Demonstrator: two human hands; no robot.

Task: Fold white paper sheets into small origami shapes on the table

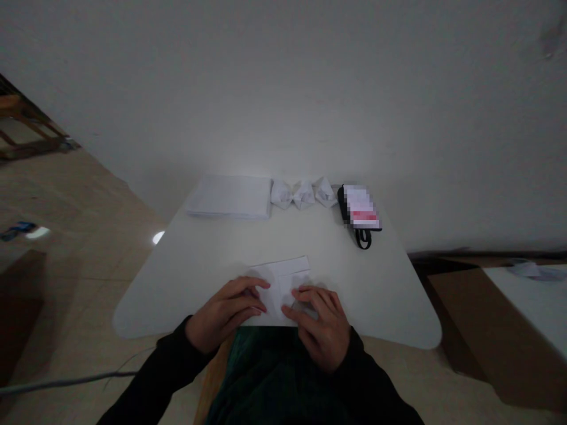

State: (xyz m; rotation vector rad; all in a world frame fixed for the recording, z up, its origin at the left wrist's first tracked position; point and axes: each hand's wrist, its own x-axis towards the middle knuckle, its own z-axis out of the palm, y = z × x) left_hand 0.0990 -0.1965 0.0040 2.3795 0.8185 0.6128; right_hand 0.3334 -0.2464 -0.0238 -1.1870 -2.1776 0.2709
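A white sheet of paper (279, 283), creased and partly folded, lies at the near edge of the table between my hands. My left hand (225, 310) has hold of its left side, with fingers curved and the tips on the paper. From the right, my right hand (321, 319) grips the other side, its fingertips pressing on the folded part. Some of the paper is hidden under the fingers.
On the white table (230, 245), a stack of white paper (233, 196) lies at the back left. Beside it sit three folded paper pieces (303, 193). A black case (361, 208) with a strap lies back right. A wall rises behind; a cardboard box (487, 330) stands right.
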